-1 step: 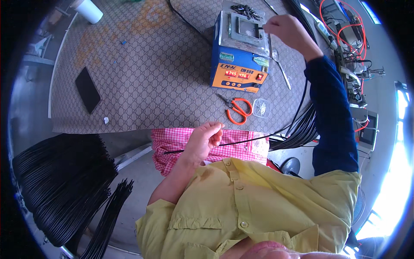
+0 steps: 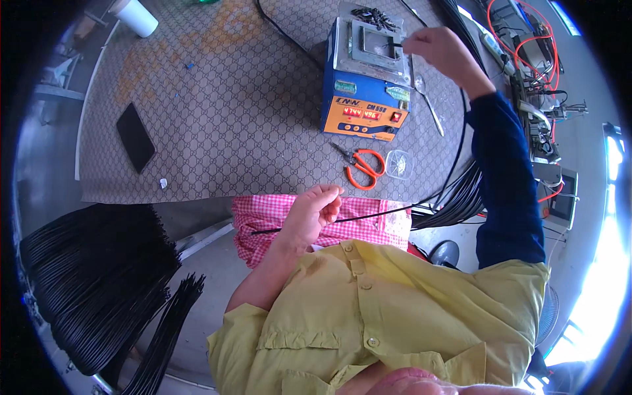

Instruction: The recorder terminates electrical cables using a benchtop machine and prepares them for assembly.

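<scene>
- The left hand [image 2: 315, 212] has its grip closed around a thin black wire [image 2: 368, 215] that lies across the pink checked cloth [image 2: 270, 214].
- The right hand [image 2: 440, 49] pinches a wire end over the blue-and-orange box's open top well [image 2: 380, 45]; what the well contains is unclear.
- Orange scissors [image 2: 362, 164] lie on the worktop [image 2: 237, 112] beside a small clear cup [image 2: 398, 163].

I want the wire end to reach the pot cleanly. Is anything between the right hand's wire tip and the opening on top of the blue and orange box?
Nothing visible blocks it. The right hand holds the black wire with its tip already at the opening on the blue and orange box; the small dark parts lie behind it, off the path.
</scene>
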### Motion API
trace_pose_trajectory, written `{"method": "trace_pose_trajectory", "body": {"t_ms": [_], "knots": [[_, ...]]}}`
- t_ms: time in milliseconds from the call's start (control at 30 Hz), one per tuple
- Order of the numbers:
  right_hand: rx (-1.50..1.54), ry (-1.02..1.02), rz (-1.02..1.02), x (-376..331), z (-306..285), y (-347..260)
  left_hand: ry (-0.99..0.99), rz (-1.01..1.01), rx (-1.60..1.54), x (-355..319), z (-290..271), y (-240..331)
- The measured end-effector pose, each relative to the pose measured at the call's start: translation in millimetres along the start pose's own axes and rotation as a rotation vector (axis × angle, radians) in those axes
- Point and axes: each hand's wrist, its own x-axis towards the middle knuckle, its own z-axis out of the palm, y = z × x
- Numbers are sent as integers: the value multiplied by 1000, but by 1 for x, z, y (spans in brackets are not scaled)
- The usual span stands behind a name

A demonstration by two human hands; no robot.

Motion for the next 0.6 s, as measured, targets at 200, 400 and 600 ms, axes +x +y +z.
{"method": "trace_pose_trajectory", "body": {"t_ms": [200, 400, 600], "knots": [[1140, -188, 291, -64, 15, -9, -99, 270, 56, 0, 28, 27], [1540, -180, 301, -107, 43, -27, -141, 431, 21, 0, 74, 52], [1634, -258, 345, -127, 57, -33, -206, 433, -21, 1, 94, 57]]}}
